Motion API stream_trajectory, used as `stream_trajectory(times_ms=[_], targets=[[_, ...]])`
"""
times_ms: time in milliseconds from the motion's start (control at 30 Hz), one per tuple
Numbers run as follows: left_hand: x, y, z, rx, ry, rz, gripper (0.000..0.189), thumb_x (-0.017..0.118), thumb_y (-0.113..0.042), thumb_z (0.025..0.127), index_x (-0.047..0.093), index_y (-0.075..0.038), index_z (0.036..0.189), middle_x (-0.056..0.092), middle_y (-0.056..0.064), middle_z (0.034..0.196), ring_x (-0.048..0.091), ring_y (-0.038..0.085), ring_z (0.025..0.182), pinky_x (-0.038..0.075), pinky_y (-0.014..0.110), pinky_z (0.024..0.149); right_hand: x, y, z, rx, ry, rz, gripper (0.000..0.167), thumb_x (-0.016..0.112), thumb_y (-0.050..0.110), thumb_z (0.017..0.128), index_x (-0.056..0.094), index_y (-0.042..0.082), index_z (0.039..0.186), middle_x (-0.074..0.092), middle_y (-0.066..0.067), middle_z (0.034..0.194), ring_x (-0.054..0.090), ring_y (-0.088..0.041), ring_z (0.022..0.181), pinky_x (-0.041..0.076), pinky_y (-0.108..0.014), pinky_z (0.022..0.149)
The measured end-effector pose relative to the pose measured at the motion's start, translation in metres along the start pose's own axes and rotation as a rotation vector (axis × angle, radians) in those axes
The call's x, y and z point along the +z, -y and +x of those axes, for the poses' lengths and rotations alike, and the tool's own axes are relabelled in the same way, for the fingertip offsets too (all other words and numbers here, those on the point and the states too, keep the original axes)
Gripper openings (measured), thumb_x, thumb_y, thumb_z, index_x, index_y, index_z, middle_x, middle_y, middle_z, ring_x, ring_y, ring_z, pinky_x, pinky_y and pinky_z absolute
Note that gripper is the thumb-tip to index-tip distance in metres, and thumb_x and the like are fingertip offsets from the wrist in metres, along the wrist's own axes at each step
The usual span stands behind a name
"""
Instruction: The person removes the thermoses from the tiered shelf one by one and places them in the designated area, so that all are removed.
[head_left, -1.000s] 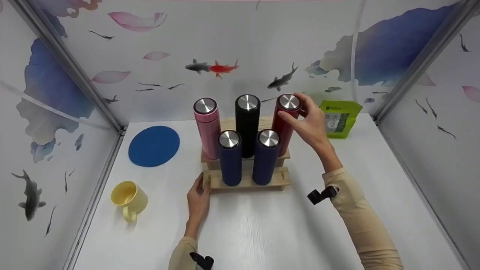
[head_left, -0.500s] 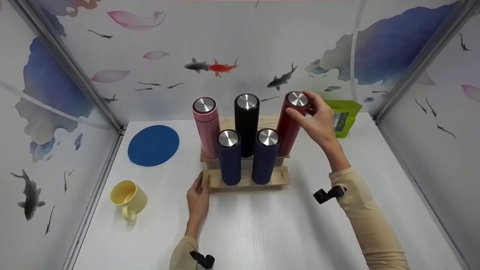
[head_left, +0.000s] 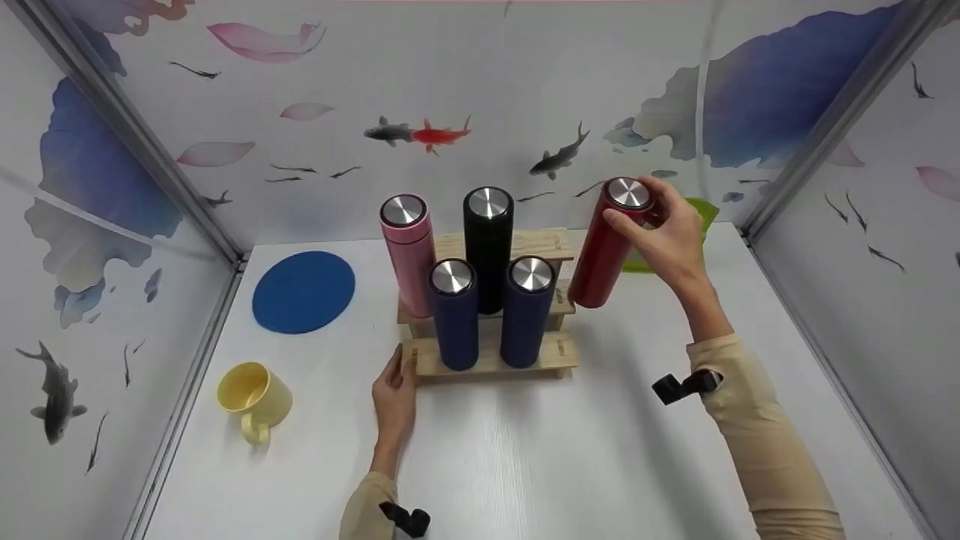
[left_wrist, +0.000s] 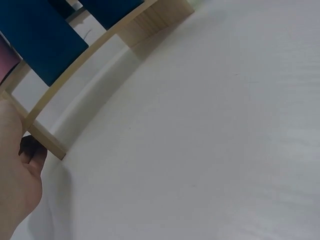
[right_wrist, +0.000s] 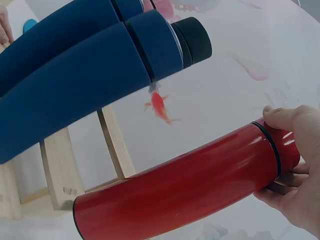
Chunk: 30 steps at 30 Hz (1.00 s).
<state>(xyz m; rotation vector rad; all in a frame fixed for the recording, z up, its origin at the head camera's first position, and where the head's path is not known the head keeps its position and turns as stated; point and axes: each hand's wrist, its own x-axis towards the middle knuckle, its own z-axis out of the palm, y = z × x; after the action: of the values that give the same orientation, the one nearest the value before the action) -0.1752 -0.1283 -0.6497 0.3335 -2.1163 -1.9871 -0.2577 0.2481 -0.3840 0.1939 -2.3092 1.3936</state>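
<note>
My right hand (head_left: 671, 236) grips a red thermos flask (head_left: 600, 259) near its silver-topped lid. The flask leans, its base just off the right end of the tiered wooden stand (head_left: 568, 351). In the right wrist view, thumb and fingers wrap the red lid end. My left hand (head_left: 395, 397) holds the left end of the stand's lowest step, as the left wrist view also shows. On that step stand two blue flasks (head_left: 455, 330) (head_left: 525, 330). A pink flask (head_left: 412, 262) and a black flask (head_left: 488, 247) stand on the tier behind.
A yellow mug (head_left: 274, 401) stands at the left, a flat blue disc (head_left: 304, 292) behind it. At the back right a green pouch (head_left: 705, 214) is partly hidden by my right hand. Printed panels wall the white table (head_left: 510, 465) at the back and sides.
My right hand has carried the red flask off the right end of the stand's middle tier, to the right. My left hand keeps its place on the stand.
</note>
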Motion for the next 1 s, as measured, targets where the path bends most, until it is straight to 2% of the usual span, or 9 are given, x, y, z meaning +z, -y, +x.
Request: stream_trajectory(times_ms=[300, 467, 633, 1000], targets=[[-0.001, -0.001, -0.001, -0.02, 0.014, -0.023, 0.055, 0.059, -0.029, 0.105, 0.043, -0.008, 0.153, 0.04, 0.011, 0.161, 0.038, 0.028, 0.149, 0.043, 0.032, 0.115, -0.013, -0.014, 0.003, 0.033, -0.048, -0.06, 0.058, 0.078, 0.014, 0.09, 0.055, -0.002, 0.14, 0.067, -0.018, 0.13, 0.06, -0.001, 0.098, 0.053, -0.01, 0.087], [-0.001, -0.002, -0.001, -0.032, 0.017, -0.028, 0.055, 0.059, -0.03, 0.105, 0.043, -0.009, 0.153, 0.039, 0.011, 0.161, 0.038, 0.027, 0.149, 0.043, 0.032, 0.115, -0.018, -0.024, 0.001, 0.077, -0.049, -0.063, 0.059, 0.079, 0.019, 0.089, 0.055, 0.0, 0.14, 0.065, -0.018, 0.132, 0.062, -0.008, 0.104, 0.053, -0.011, 0.09], [-0.001, 0.0, 0.001, -0.032, 0.013, -0.018, 0.052, 0.058, -0.025, 0.105, 0.045, -0.009, 0.153, 0.041, 0.011, 0.16, 0.039, 0.027, 0.149, 0.044, 0.031, 0.114, -0.016, -0.05, 0.003, 0.107, -0.075, -0.076, 0.064, 0.082, 0.028, 0.086, 0.056, 0.004, 0.14, 0.066, -0.016, 0.131, 0.064, -0.015, 0.108, 0.053, -0.012, 0.09], [0.0, 0.0, 0.002, -0.046, -0.003, -0.015, 0.049, 0.057, -0.021, 0.105, 0.046, -0.008, 0.152, 0.043, 0.011, 0.159, 0.04, 0.026, 0.148, 0.044, 0.031, 0.114, -0.009, -0.082, 0.002, 0.175, -0.128, -0.066, 0.067, 0.083, 0.03, 0.085, 0.055, 0.004, 0.14, 0.065, -0.016, 0.134, 0.064, -0.023, 0.117, 0.056, -0.021, 0.098]])
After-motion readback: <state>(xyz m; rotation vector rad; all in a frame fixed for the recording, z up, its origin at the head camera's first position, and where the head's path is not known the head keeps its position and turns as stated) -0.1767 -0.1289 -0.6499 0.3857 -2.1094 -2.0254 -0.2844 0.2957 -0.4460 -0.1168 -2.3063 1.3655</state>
